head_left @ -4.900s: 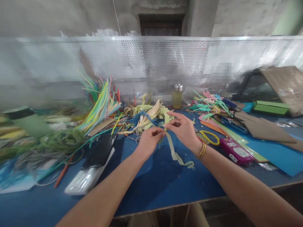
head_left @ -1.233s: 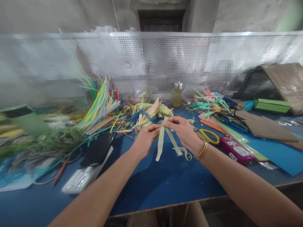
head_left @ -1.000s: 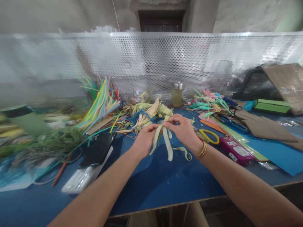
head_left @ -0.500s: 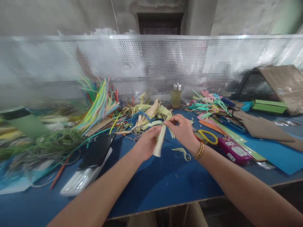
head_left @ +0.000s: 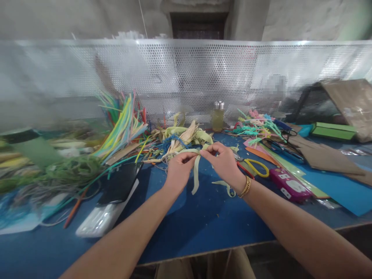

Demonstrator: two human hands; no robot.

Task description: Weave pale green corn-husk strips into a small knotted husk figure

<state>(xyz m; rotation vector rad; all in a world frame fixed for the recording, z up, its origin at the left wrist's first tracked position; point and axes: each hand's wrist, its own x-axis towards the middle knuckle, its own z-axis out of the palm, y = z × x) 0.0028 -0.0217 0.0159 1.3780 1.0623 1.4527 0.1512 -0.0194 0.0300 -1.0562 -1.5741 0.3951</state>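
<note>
Nearest, a loose curled strip (head_left: 223,183) lies on the blue table (head_left: 203,232). Beyond it, left hand (head_left: 180,168) and right hand (head_left: 223,162) pinch a pale green strip (head_left: 196,176), one length hanging. Step in hand: apparently folding or knotting; next move likely calls for a firm pinch. Farther: husk pile (head_left: 187,135), then bottle (head_left: 217,119).

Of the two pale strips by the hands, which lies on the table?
The curled strip, left of the gold bracelet. The other strip hangs down between the left hand and the right hand.
</note>
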